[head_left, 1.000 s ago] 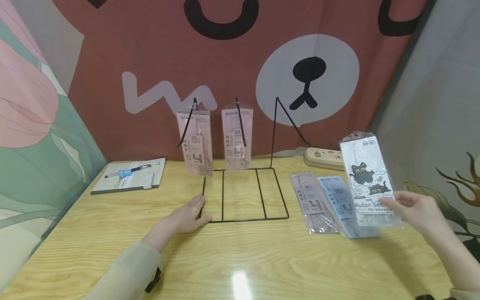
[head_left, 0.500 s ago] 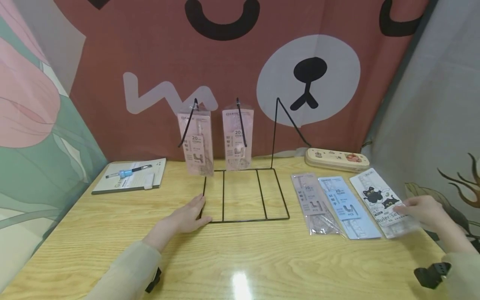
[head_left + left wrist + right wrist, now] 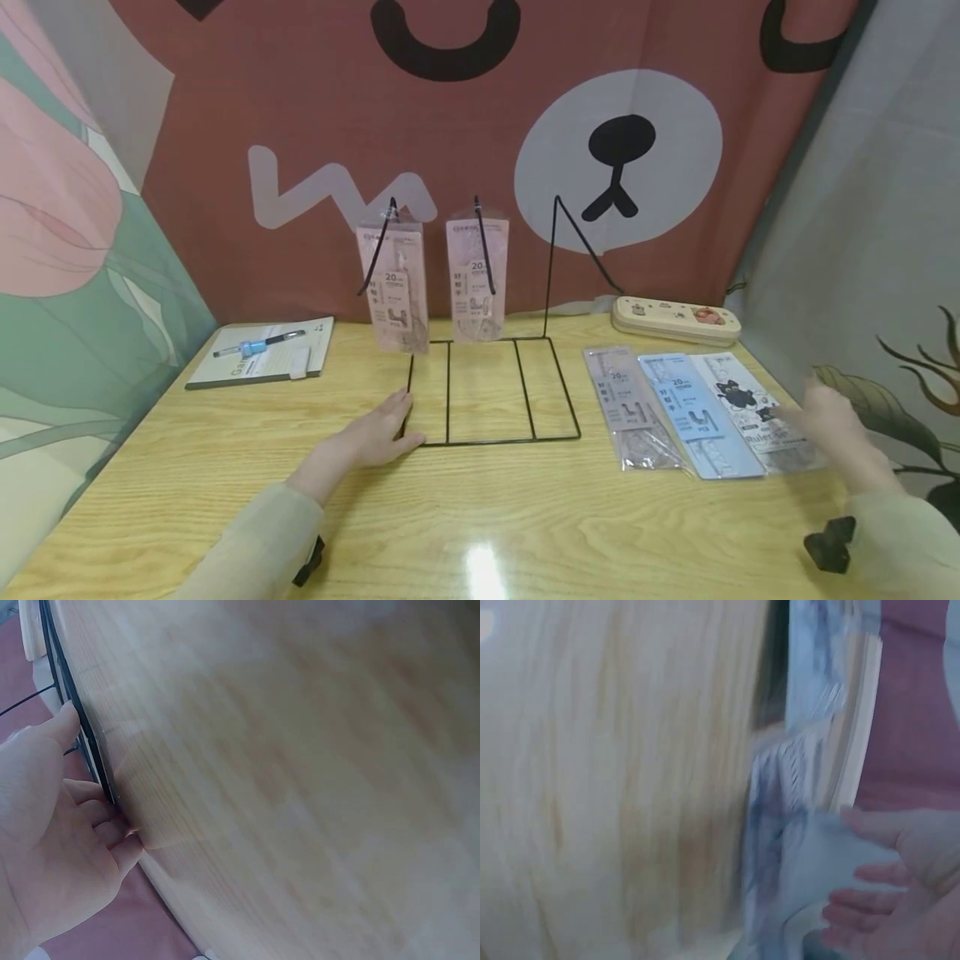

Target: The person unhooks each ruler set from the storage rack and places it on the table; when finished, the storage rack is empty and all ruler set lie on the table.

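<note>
My left hand (image 3: 375,433) grips the front left corner of a black wire display rack (image 3: 488,442), thumb at the front wire and fingers curled by the side wire in the left wrist view. Pink ruler-set packs hang on the rack's left hook (image 3: 392,292) and middle hook (image 3: 477,283); the right hook (image 3: 588,246) is bare. My right hand (image 3: 836,429), blurred, is beside a white ruler-set pack (image 3: 750,408) with black cats, lying on the table. In the right wrist view its fingers (image 3: 870,900) are spread and hold nothing.
A blue ruler-set pack (image 3: 701,417) and a pinkish one (image 3: 630,408) lie left of the cat pack. Behind them is a cream pencil case (image 3: 675,321). At the back left, a notebook (image 3: 217,358) bears a pen (image 3: 258,343) and a small white block (image 3: 297,362).
My right hand has lowered the cat ruler-set pack onto the table, beside the blue one, and let go of it. The left hand stays at the rack's corner.
</note>
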`<action>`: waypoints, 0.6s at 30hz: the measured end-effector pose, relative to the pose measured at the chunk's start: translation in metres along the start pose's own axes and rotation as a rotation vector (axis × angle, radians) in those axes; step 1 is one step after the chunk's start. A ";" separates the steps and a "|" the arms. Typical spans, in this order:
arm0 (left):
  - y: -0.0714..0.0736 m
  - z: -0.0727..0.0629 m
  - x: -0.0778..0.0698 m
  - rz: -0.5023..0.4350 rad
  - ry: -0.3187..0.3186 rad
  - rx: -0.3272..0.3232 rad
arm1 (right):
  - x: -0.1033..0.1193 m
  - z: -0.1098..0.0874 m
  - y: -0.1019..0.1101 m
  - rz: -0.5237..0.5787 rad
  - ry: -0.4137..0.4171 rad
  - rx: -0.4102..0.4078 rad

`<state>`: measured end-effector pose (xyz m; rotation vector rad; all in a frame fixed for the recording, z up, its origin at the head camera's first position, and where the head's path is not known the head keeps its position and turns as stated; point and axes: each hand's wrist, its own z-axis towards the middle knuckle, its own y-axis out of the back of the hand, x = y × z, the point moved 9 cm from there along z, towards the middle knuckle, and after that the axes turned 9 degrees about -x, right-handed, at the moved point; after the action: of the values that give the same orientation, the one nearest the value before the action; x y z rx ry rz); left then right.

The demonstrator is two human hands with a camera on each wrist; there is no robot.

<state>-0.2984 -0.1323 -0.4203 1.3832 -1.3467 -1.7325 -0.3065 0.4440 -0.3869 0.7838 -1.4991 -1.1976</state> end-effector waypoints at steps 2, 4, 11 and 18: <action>0.000 0.000 0.000 -0.001 0.002 0.000 | 0.018 0.000 0.001 0.015 0.099 -0.053; -0.001 0.000 0.000 0.003 0.005 0.003 | 0.042 -0.003 0.002 0.042 0.204 -0.104; -0.002 0.001 0.001 0.005 -0.001 0.004 | 0.126 -0.024 -0.010 0.143 0.445 -0.121; -0.003 0.001 0.002 0.004 0.006 0.007 | 0.194 -0.056 -0.038 0.177 0.621 -0.063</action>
<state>-0.2997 -0.1328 -0.4237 1.3875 -1.3529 -1.7212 -0.3093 0.2403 -0.3634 0.8606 -0.9870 -0.7650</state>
